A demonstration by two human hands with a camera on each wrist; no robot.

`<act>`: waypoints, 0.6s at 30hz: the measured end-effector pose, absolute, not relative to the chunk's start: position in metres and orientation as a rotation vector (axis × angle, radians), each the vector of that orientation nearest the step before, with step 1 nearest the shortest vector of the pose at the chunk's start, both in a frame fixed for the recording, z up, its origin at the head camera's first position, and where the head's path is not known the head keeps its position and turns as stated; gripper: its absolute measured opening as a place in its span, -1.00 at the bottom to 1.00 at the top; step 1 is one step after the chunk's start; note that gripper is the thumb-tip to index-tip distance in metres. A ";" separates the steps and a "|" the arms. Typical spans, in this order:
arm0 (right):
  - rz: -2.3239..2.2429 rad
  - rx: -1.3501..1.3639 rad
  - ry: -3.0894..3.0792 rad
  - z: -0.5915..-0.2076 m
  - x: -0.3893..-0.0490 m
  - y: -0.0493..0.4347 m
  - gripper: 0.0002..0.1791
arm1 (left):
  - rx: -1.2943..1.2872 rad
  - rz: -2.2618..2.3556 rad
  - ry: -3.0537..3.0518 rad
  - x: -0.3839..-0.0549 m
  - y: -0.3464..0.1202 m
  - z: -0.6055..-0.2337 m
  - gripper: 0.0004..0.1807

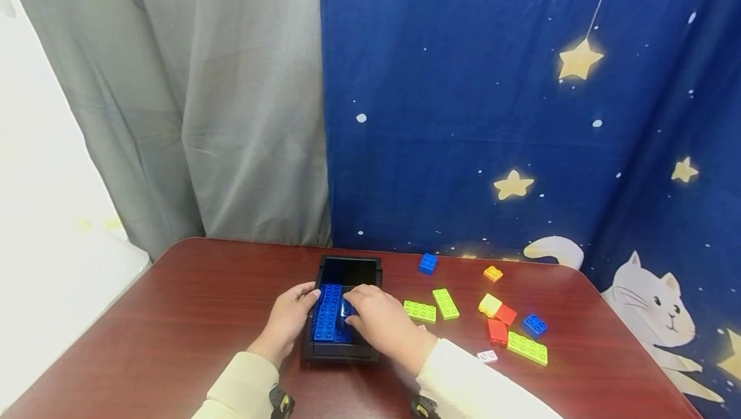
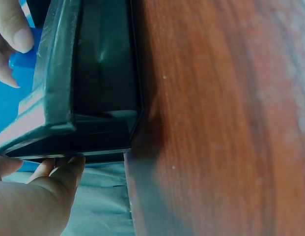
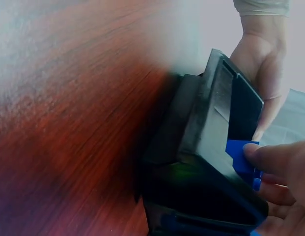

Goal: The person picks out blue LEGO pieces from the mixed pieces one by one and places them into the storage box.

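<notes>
A small black plastic box [image 1: 341,353] stands on the table, with blue toy building bricks [image 1: 328,313] lined up along the left of its inside. My left hand [image 1: 287,317] holds the box by its left wall, thumb near the rim. Inside the box, my right hand [image 1: 384,320] pinches a blue toy building brick [image 3: 239,153] between thumb and fingers. That brick is partly covered by the fingers in the head view. In the left wrist view, the box's outer wall [image 2: 103,64] hides most of the interior.
Right of the box lie loose bricks: lime green [image 1: 446,304], red [image 1: 497,331], yellow [image 1: 490,305], orange [image 1: 493,273], pale pink [image 1: 487,356] and blue [image 1: 428,263]. The reddish-brown table [image 1: 231,290] ends before a grey curtain [image 1: 260,116] and a blue starry curtain [image 1: 440,116].
</notes>
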State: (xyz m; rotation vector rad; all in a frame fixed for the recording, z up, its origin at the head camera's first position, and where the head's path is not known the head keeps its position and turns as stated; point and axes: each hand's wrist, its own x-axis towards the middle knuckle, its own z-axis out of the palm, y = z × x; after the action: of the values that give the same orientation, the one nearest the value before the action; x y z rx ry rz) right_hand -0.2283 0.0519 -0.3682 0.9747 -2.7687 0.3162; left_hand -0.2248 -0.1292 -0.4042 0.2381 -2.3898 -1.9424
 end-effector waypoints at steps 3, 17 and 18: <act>0.286 0.976 -2.784 -0.370 -0.229 0.048 -0.58 | 0.245 -1.948 -2.390 -0.225 -0.130 -0.404 -0.55; 0.175 0.984 -2.764 -0.380 -0.236 0.039 -0.60 | 0.248 -1.955 -2.391 -0.225 -0.131 -0.405 -0.56; 0.169 0.987 -2.763 -0.380 -0.236 0.039 -0.61 | 0.248 -1.957 -2.388 -0.225 -0.131 -0.405 -0.56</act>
State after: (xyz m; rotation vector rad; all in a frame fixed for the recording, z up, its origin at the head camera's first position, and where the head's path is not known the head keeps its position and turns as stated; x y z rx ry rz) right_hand -0.2360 0.0385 -0.3803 0.9872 -2.7628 0.1686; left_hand -0.2247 -0.1307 -0.4045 0.2481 -2.3885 -1.9570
